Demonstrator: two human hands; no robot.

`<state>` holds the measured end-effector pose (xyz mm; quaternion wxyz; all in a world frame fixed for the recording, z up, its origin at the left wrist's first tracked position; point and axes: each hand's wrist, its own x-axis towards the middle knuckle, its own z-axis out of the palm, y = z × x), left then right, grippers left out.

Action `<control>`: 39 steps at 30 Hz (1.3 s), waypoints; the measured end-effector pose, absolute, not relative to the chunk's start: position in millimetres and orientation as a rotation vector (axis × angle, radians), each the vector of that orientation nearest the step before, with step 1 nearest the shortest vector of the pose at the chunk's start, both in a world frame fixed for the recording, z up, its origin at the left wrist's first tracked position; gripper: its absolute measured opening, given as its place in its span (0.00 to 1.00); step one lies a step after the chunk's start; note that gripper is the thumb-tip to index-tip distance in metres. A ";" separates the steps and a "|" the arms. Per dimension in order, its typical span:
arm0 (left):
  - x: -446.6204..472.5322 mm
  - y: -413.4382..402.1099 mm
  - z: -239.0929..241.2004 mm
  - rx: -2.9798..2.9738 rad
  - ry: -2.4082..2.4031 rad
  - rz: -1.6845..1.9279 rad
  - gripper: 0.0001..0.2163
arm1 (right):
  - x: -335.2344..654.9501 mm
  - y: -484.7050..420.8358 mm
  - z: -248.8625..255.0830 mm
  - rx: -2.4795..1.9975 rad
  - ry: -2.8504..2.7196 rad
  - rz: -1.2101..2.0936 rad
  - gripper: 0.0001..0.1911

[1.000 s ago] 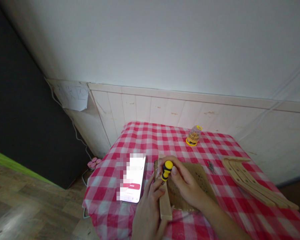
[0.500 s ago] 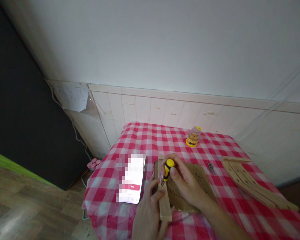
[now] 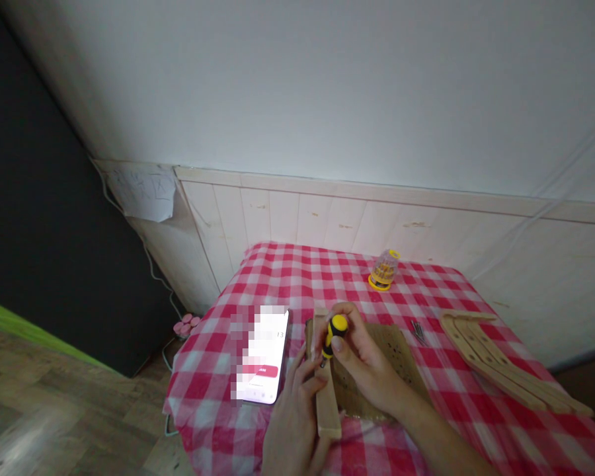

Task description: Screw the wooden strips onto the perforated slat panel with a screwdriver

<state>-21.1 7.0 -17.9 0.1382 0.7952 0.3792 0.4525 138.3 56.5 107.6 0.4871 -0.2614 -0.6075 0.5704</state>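
The wooden bar (image 3: 329,410) lies on the red-and-white checked tablecloth (image 3: 322,271), over the left part of a brown board (image 3: 389,350) dotted with holes, and the left hand (image 3: 291,416) has its fingers clamped on it from the left. The right hand (image 3: 361,362), above the bar, has thumb and fingers closed around the yellow-and-black screwdriver (image 3: 338,325), which stands tilted with its tip at the bar's top face. A lit phone (image 3: 265,363) is left of the bar; a clear-topped bit case (image 3: 384,272) beyond it, and loose screws (image 3: 418,332) and curved wooden pieces (image 3: 490,360) to its right.
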 end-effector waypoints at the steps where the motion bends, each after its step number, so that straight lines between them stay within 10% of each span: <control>1: -21.0 6.4 -18.7 2.290 1.099 1.305 0.24 | 138.4 56.0 106.8 -0.654 -1.488 1.391 0.17; 11: -20.2 7.2 -19.4 2.273 1.051 1.327 0.26 | 135.3 56.5 90.2 -0.608 -1.344 1.507 0.26; 27: -12.1 0.5 -11.0 2.198 1.140 1.357 0.24 | 140.2 54.8 105.8 -0.613 -1.463 1.381 0.12; 39: -13.9 1.2 -10.2 2.194 1.117 1.341 0.24 | 140.2 58.2 97.4 -0.719 -1.403 1.417 0.25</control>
